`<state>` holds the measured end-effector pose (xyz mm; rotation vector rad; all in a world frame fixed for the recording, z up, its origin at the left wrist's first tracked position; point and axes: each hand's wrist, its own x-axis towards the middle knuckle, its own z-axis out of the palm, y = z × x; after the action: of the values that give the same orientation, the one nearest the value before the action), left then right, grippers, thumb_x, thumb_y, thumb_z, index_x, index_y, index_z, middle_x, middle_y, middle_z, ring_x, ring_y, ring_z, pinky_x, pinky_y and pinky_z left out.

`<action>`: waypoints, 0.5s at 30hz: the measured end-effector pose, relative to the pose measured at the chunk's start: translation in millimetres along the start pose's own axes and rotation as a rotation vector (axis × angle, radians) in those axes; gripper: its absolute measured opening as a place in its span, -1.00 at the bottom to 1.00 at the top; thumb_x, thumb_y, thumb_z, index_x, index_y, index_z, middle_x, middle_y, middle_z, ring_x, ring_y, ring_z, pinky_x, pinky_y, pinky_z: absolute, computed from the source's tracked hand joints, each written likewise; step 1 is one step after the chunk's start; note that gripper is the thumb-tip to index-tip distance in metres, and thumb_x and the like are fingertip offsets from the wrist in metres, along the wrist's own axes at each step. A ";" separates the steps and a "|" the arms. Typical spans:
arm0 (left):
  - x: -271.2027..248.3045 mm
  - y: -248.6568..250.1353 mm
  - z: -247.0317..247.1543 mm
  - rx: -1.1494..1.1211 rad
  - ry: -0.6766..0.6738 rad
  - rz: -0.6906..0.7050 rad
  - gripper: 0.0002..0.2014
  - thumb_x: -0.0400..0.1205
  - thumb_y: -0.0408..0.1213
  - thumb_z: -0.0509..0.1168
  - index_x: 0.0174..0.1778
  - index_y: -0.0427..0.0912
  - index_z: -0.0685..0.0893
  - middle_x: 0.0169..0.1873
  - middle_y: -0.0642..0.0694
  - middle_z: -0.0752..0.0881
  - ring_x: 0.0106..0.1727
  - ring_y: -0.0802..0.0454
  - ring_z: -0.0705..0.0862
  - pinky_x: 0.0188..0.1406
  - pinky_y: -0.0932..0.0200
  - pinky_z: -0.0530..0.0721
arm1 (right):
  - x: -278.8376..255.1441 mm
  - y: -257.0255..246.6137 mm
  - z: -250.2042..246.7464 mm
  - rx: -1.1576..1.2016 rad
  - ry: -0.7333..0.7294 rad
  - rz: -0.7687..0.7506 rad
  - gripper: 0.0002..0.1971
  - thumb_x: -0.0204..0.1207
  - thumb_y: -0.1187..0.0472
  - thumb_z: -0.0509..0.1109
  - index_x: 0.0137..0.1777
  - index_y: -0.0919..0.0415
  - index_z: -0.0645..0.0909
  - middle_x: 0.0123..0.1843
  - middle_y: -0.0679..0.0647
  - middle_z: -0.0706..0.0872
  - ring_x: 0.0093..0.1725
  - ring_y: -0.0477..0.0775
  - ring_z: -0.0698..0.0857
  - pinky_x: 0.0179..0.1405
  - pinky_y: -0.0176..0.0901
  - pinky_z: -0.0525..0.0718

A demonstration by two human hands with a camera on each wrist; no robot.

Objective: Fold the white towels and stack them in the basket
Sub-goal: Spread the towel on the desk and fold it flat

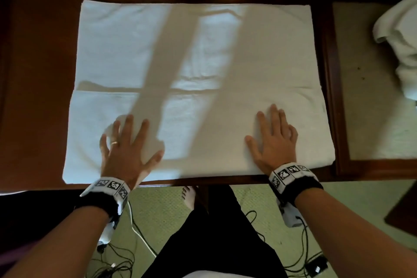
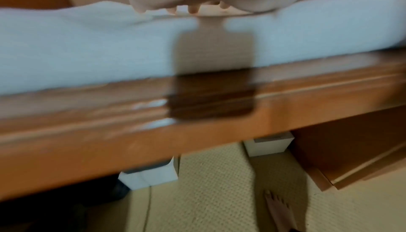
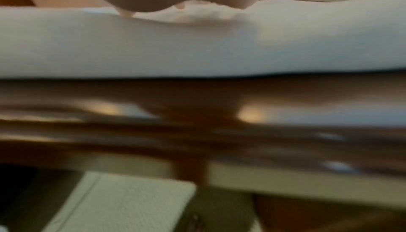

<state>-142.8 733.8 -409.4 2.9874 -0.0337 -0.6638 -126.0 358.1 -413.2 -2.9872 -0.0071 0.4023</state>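
Wooden table [image 1: 40, 97] holds white towel [image 1: 194, 56] (near part folded over); left hand [image 1: 126, 149] and right hand [image 1: 274, 140] press flat, fingers spread.

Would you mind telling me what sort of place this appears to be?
Probably a carpeted room in a home or hotel: a polished wooden table carries the white towel, pale green carpet covers the floor, and more white linen lies alongside.

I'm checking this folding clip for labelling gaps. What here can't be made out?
- Basket: in no view.
- Second white towel: head view, cut off by the right edge.
- Left hand and right hand fingers: wrist views show only blurred tips past the palms.
- Layers in the spread white towel: hidden underneath.
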 end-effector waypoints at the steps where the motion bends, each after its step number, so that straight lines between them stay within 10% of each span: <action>1: 4.8 8.2 -1.4 0.029 -0.012 0.042 -0.09 0.54 0.52 -0.13 0.77 0.12 0.04 0.77 -0.19 0.00 0.71 -0.41 0.08 0.53 -0.59 0.17 | 2.4 -19.4 0.4 0.021 0.037 -0.048 -0.25 0.57 -0.30 0.06 0.71 0.03 0.21 0.78 0.20 0.00 0.73 0.29 0.05 0.55 0.32 0.23; 8: 18.3 33.6 15.0 0.072 0.042 0.120 -0.08 0.51 0.57 -0.16 0.77 0.18 0.01 0.78 -0.15 -0.09 0.74 -0.43 -0.08 0.53 -0.64 0.01 | 4.2 -88.0 23.8 -0.082 -0.053 -0.409 -0.26 0.60 -0.38 0.04 0.74 -0.11 0.09 0.79 0.12 -0.09 0.76 0.21 -0.04 0.56 0.36 0.17; 15: 20.2 34.4 15.9 0.054 0.047 0.082 -0.07 0.49 0.61 -0.24 0.75 0.24 -0.16 0.77 -0.07 -0.21 0.76 -0.31 -0.21 0.60 -0.57 -0.07 | 20.0 66.3 -5.7 -0.062 -0.052 0.056 -0.28 0.62 -0.41 -0.19 0.74 -0.23 -0.19 0.78 0.02 -0.26 0.75 0.07 -0.23 0.67 0.30 0.00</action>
<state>-131.4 697.5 -429.4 3.0325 -0.1731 -0.5928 -106.0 292.0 -421.5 -3.0423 0.0602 0.4949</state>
